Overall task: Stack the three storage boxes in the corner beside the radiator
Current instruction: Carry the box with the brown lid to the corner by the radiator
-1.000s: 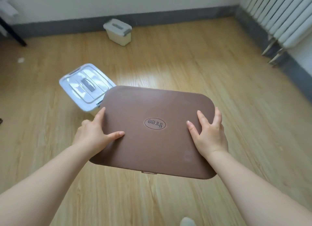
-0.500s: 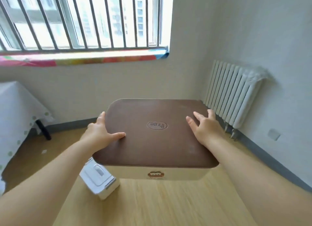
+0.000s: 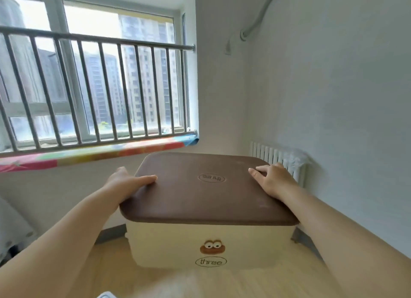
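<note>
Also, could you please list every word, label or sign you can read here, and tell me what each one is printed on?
"three", in an oval, upside down from this view: on the brown lid of the storage box held between the left hand and right hand.
"three", in an oval, upright: on the cream front wall of the box, under a small brown cartoon figure with eyes.
No other text is visible.

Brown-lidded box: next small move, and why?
Probably carry the brown-lidded box forward and right, then lower it by the radiator. Both hands, left and right, clasp its ends, and it seems held up, short of the corner.
</note>
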